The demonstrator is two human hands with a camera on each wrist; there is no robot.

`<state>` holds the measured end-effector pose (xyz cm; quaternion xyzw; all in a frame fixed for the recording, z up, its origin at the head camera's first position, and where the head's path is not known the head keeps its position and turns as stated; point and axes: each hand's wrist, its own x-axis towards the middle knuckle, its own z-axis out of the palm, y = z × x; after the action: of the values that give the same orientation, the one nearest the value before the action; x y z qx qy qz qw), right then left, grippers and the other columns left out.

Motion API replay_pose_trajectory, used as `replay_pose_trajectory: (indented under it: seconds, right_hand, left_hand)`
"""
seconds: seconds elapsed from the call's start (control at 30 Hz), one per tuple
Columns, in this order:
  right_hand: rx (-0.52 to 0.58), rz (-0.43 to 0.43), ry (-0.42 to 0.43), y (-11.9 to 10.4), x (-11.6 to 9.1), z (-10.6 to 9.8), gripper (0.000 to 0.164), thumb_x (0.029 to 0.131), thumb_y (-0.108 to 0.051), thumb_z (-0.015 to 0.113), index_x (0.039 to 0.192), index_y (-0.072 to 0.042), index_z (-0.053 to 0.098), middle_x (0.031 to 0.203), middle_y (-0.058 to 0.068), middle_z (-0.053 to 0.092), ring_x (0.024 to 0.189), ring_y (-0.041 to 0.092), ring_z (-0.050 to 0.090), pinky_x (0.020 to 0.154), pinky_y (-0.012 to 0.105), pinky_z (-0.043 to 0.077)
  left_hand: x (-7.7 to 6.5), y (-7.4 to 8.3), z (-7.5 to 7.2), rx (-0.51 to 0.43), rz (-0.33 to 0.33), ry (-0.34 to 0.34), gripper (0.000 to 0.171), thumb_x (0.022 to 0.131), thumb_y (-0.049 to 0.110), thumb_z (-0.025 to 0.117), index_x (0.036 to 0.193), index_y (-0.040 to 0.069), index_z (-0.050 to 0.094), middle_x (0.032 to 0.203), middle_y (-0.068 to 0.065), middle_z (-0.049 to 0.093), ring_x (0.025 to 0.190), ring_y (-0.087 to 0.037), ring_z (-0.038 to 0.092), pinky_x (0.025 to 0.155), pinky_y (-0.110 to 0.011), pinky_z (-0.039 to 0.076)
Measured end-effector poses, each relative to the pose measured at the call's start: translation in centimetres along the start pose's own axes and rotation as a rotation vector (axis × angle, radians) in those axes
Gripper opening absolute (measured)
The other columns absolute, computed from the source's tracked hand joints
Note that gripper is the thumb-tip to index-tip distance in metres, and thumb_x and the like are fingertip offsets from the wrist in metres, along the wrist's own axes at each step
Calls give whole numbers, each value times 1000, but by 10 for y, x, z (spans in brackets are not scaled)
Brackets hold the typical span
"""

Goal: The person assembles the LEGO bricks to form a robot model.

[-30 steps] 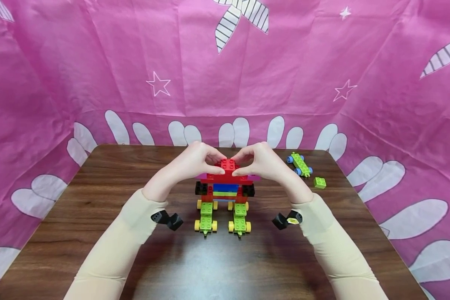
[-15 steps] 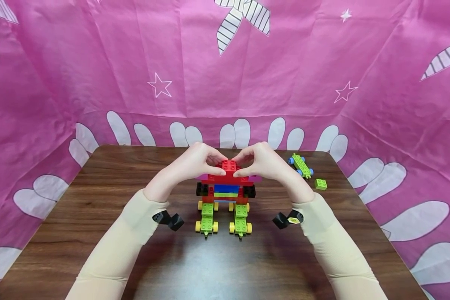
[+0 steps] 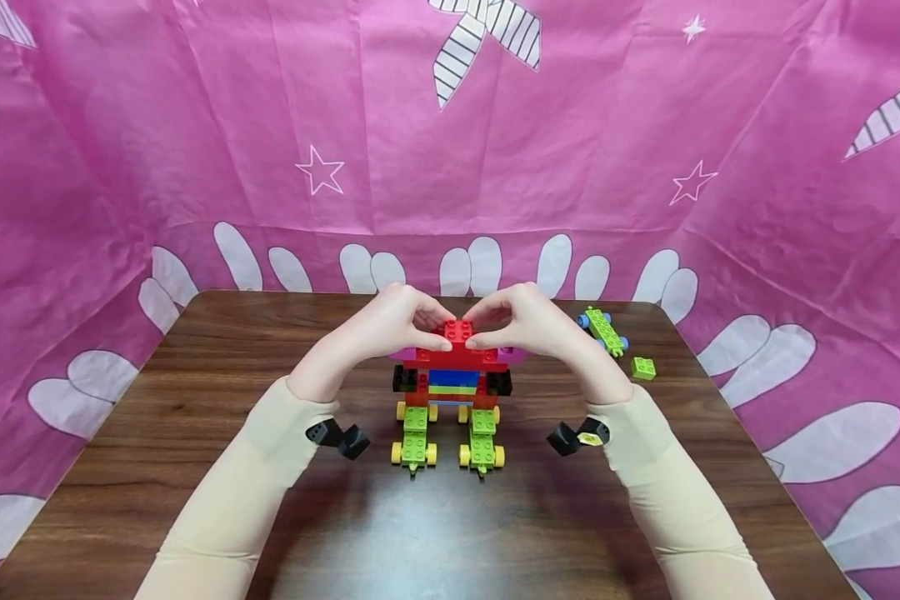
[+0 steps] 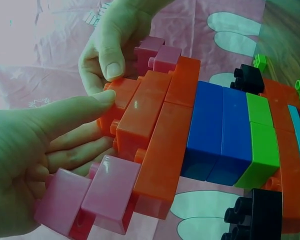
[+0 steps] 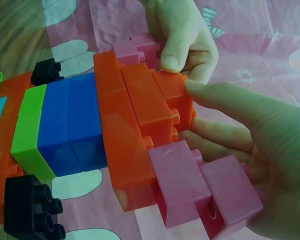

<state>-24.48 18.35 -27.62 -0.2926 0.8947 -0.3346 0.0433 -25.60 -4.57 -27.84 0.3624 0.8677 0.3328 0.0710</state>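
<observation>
A toy-brick figure stands on the table, topped by a small red brick [image 3: 458,331]. My left hand [image 3: 397,321] and right hand [image 3: 523,321] pinch this brick from either side, thumbs at the front and fingers behind. Under it come wider red bricks [image 4: 162,150], with stepped pink bricks [image 5: 180,177] out to both sides. The middle has blue bricks [image 4: 210,130] and a lime layer [image 4: 260,150]; black bricks [image 3: 405,378] stick out at the sides. Two lime wheeled bases [image 3: 415,446] with yellow wheels carry the figure. The fingertips behind the top brick are partly hidden.
At the far right of the wooden table [image 3: 195,400] lie a lime wheeled base [image 3: 604,332] with blue wheels and a loose lime brick [image 3: 643,367]. A pink patterned cloth [image 3: 570,150] hangs around the back and sides.
The head view has shifted very slightly. Both hands stay on the top red brick, and the figure keeps its place on the table.
</observation>
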Motion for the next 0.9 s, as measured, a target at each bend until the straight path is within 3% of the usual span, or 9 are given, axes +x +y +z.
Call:
replay_pose_trajectory:
  seconds: [0.9]
  right_hand:
    - [-3, 31, -12, -3, 1, 0, 27, 76, -24, 82, 99, -10, 76, 90, 0, 75, 83, 12, 70, 73, 29, 57]
  left_hand:
    - [2, 0, 1, 11, -14, 0, 33, 79, 23, 81, 107, 6, 74, 97, -6, 75, 87, -16, 70, 78, -29, 57]
